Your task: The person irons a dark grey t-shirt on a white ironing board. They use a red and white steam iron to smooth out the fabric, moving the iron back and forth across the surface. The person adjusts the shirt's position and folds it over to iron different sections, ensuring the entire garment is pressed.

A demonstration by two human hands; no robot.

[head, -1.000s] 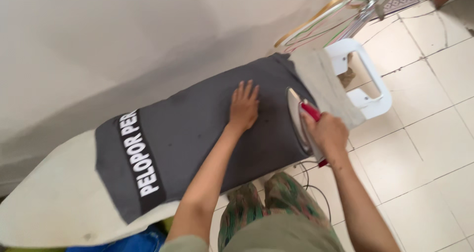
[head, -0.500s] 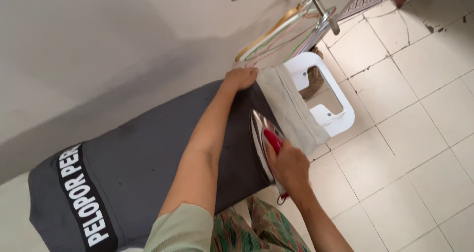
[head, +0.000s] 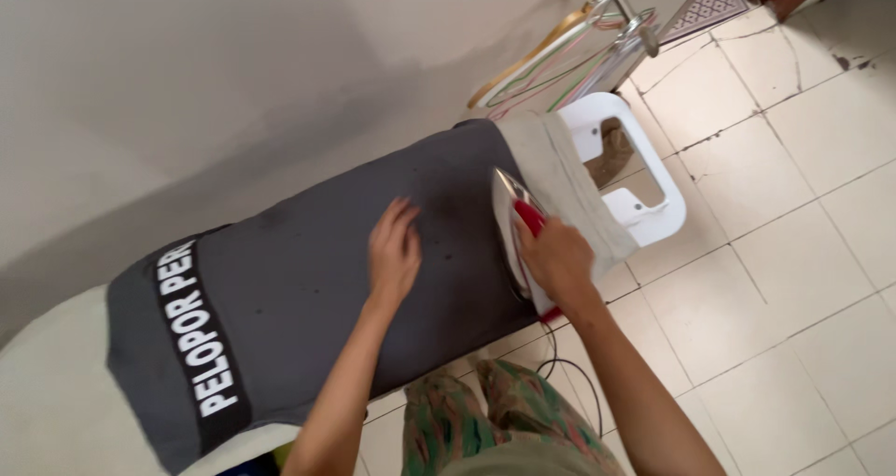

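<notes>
A dark grey garment point(head: 299, 280) with a black band of white lettering lies spread over a cream ironing board point(head: 47, 392). My left hand point(head: 394, 252) rests flat on the grey cloth near its middle, fingers apart. My right hand point(head: 558, 257) grips the red handle of a silver clothes iron point(head: 511, 224), which stands on the cloth close to the board's right end. The beige end of the board cover point(head: 560, 182) shows just past the iron.
A white plastic iron rest point(head: 653, 205) juts from the board's right end. Several wire hangers point(head: 551, 61) hang on a metal rack above it. A light wall runs behind the board. White floor tiles point(head: 793, 252) spread to the right. The iron's cord point(head: 569, 369) hangs below.
My left hand has come back from the garment's far right edge to lie flat near its middle. The iron has stayed near the right end.
</notes>
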